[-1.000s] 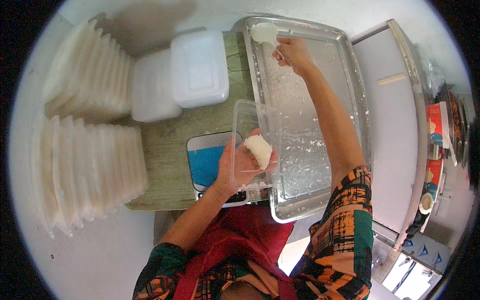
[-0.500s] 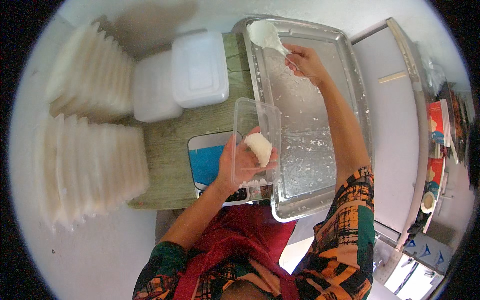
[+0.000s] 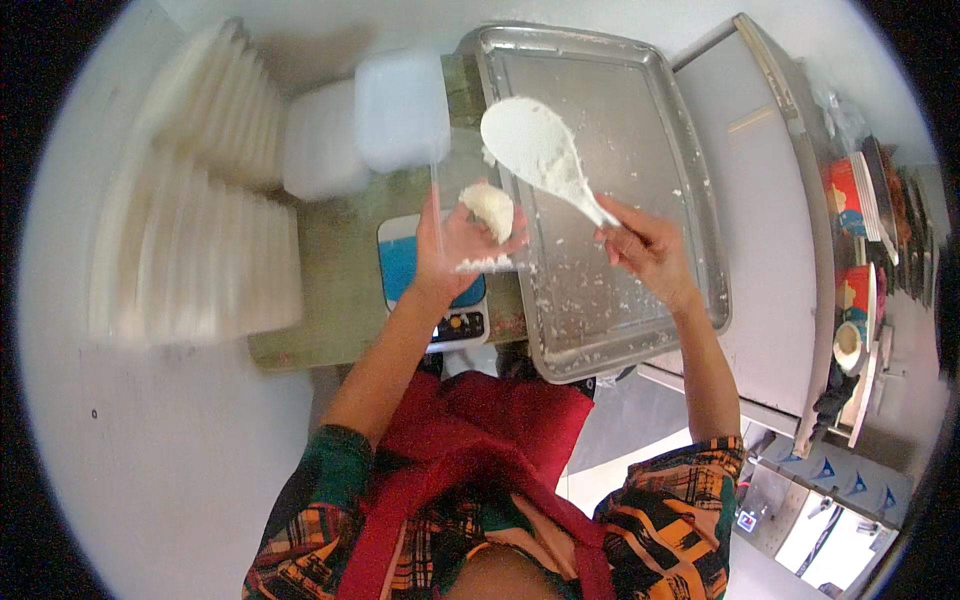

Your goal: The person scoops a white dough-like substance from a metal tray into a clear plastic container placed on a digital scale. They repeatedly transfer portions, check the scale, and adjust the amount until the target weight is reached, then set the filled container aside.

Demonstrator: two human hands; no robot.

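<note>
My left hand (image 3: 432, 262) supports a clear plastic container (image 3: 437, 205) from beneath, its fingers showing through the see-through bottom. In that container sits a lump of white rice (image 3: 490, 212), with loose grains along the near end. Gripped by its handle in my right hand (image 3: 655, 255) is a white rice paddle (image 3: 535, 150), its bowl facing up and coated with rice. The paddle hovers over the left edge of a large metal tray (image 3: 625, 130), just right of the container. Scattered grains cling to the tray. Partly under my left hand stands a kitchen scale (image 3: 398, 265) with a blue top.
Tall stacks of translucent containers (image 3: 215, 245) line the left side of the green table (image 3: 330, 325). Behind are whitish lidded boxes (image 3: 402, 110). To the tray's right stands a white cabinet (image 3: 750, 190), with red cup stacks (image 3: 850, 195) beyond it.
My right hand has brought the paddle from the tray's far left corner back toward me, closer to the container. The container has shifted slightly left in the picture. The view itself has moved too.
</note>
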